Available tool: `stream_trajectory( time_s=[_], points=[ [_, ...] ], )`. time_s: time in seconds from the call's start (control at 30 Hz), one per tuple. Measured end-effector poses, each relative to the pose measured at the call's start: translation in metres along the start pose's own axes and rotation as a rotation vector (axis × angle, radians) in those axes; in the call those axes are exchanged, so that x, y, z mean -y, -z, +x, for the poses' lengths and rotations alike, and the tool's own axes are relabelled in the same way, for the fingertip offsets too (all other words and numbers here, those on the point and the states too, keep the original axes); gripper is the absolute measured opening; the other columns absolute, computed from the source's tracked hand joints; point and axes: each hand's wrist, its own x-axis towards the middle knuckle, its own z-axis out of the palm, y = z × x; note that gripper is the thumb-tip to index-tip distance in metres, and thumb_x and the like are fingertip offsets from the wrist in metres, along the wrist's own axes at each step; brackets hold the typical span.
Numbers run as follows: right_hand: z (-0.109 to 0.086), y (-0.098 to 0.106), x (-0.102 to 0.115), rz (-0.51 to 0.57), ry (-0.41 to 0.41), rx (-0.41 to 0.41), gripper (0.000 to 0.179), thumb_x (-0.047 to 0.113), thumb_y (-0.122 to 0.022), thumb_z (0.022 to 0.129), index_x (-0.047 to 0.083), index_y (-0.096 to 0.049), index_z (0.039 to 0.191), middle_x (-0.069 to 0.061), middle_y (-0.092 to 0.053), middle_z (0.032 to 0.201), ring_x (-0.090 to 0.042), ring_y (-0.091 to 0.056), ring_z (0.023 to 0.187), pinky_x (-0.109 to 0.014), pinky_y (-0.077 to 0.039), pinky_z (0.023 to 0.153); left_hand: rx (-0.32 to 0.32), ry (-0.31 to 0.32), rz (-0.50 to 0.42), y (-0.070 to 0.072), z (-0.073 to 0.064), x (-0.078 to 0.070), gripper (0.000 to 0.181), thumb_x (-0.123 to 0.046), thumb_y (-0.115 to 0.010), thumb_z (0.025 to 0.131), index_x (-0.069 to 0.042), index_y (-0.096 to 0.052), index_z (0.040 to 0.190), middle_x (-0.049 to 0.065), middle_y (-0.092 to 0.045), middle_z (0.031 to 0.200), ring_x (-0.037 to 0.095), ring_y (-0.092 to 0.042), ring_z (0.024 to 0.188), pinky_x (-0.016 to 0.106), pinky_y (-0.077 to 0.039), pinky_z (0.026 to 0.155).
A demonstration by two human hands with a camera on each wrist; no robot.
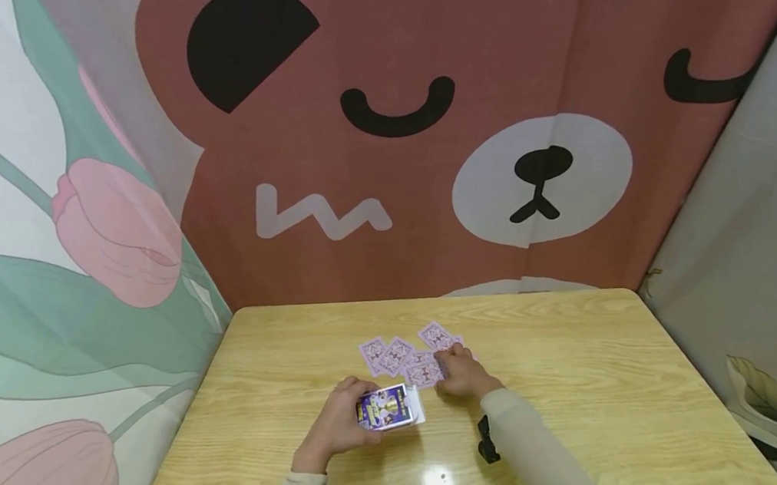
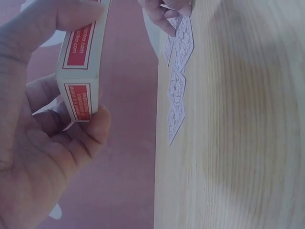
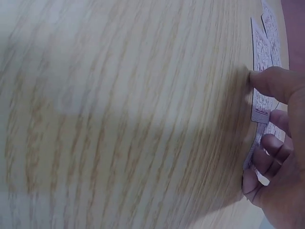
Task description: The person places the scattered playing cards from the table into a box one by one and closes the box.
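My left hand [image 1: 337,426] holds a playing-card box [image 1: 388,409] above the table, its purple printed face up and a white flap at the right end. In the left wrist view, the box's white sides [image 2: 82,53] carry red printed panels, with the thumb on one side and the fingers curled behind. Several playing cards [image 1: 395,356] lie overlapping on the table, patterned backs up. At their right end, my right hand [image 1: 468,375] grips a few cards [image 3: 261,95], thumb on the near edge and fingers curled at the other side. The hand partly hides them.
The light wooden table [image 1: 597,409] has rounded far corners. Behind it hangs a brown bear-print curtain [image 1: 411,179], with a tulip-print curtain [image 1: 117,235] at the left and a pale curtain [image 1: 742,242] at the right. Black wrist cameras [image 1: 487,440] sit at both sleeves.
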Motion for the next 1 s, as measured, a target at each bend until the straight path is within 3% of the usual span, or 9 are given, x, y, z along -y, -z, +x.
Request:
stream_trajectory(
  time_s=[0.37,0.6,0.8,1.0],
  points=[
    [0.0,-0.002,0.003,0.087,-0.02,-0.023,0.05,0.023,-0.078,0.071,0.003,-0.055,0.112,-0.012,-0.047,0.099,-0.029,-0.047,0.092,-0.045,-0.045,0.078,-0.02,-0.02,-0.002,0.0,0.0,0.0,0.063,-0.015,-0.086,0.046,-0.006,-0.063,0.103,-0.006,-0.053,0.093,0.013,-0.05,0.084,0.032,-0.046,0.077],
    [-0.011,-0.011,0.003,0.136,0.02,-0.175,0.05,0.015,-0.078,0.067,0.001,-0.051,0.107,-0.009,-0.048,0.088,-0.026,-0.049,0.078,-0.043,-0.045,0.068,-0.024,-0.01,-0.008,0.0,-0.002,-0.001,0.063,-0.015,-0.086,0.046,-0.006,-0.063,0.105,-0.006,-0.053,0.094,0.012,-0.049,0.084,0.031,-0.046,0.077],
    [-0.015,-0.023,0.005,0.15,0.006,-0.337,0.052,0.008,-0.078,0.063,-0.001,-0.052,0.108,-0.014,-0.057,0.087,-0.031,-0.055,0.079,-0.044,-0.046,0.071,-0.035,-0.021,0.01,0.0,-0.002,0.001,0.064,-0.017,-0.086,0.046,-0.007,-0.063,0.104,-0.007,-0.053,0.093,0.011,-0.049,0.084,0.031,-0.046,0.076],
    [-0.017,-0.028,0.007,0.216,0.045,-0.405,0.05,0.0,-0.074,0.065,0.001,-0.052,0.111,-0.009,-0.054,0.081,-0.022,-0.051,0.068,-0.04,-0.046,0.062,-0.034,-0.036,0.014,0.0,-0.001,0.003,0.062,-0.018,-0.085,0.047,-0.007,-0.063,0.103,-0.007,-0.053,0.092,0.012,-0.05,0.083,0.03,-0.047,0.075]
  ],
)
